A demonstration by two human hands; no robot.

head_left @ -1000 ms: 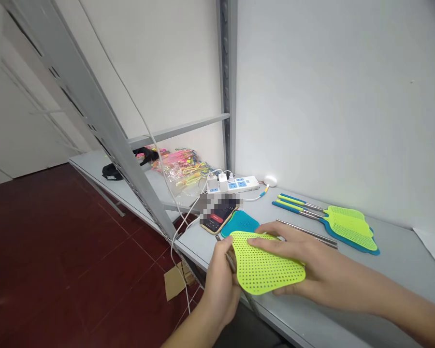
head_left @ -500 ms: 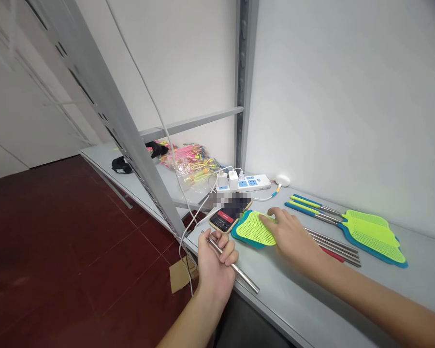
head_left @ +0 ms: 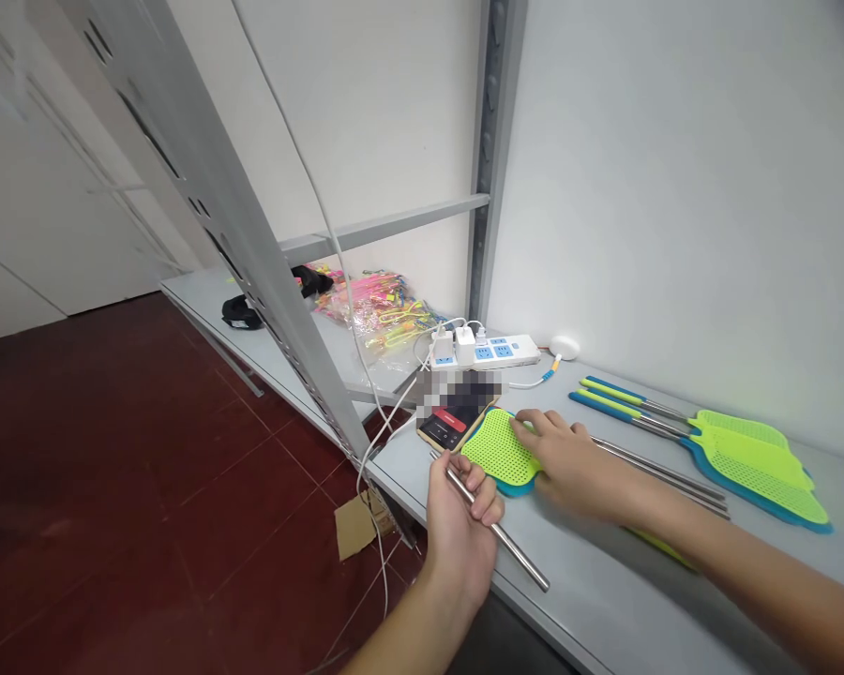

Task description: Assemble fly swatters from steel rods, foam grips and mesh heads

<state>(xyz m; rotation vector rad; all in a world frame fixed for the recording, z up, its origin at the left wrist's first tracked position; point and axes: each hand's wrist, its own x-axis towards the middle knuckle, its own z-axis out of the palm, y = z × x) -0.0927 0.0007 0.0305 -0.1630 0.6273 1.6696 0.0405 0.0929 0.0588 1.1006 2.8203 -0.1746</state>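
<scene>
My left hand is closed around a slim metal tube, which slants down to the right over the shelf edge. My right hand bends its fingers over the right end of a yellow-green fly swatter head; its grip underneath is partly hidden. Blue plastic shows beneath that head. Several metal rods lie behind my right wrist. Below the forearm a yellow-green strip peeks out, mostly covered. Further right rest stacked fly swatters with yellow-green and blue handles.
A phone lies beside the swatter head. Behind it stands a white power strip with plugged-in chargers, near a round white device. White cables hang by the grey shelf post. Bagged colourful items occupy the left shelf.
The view has shifted slightly. My left hand has moved right with the tube, closer to the swatter head. The red piece under my right forearm is out of sight; a yellow-green strip shows there.
</scene>
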